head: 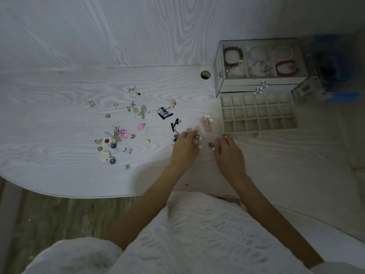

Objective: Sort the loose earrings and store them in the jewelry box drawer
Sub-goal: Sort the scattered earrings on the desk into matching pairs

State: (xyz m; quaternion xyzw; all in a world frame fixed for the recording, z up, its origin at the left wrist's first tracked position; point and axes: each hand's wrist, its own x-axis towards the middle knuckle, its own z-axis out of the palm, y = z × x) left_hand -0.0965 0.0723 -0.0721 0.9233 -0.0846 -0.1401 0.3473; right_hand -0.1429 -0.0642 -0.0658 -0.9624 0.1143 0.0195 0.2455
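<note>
- Loose earrings (120,135) lie scattered on the desk (49,123), so pairs may get mismatched.
- Left hand (184,147) pinches a green-and-white earring (197,137); right hand (227,149) pinches its match (211,144), either of which could slip.
- The empty drawer tray (258,113) sits pulled out just beyond and is easily knocked.

loose earrings (122,133) lie scattered on the white tabletop, pink, green, blue. the jewelry box drawer (258,113), a gridded beige tray, sits pulled out before the glass jewelry box (260,64).

Bench (59,155): white, wood-grain pattern
Drawer (258,113): beige grid
Flower earrings (140,126): pink
Bracelet (285,68): red
Garment (197,234): white, textured
</note>
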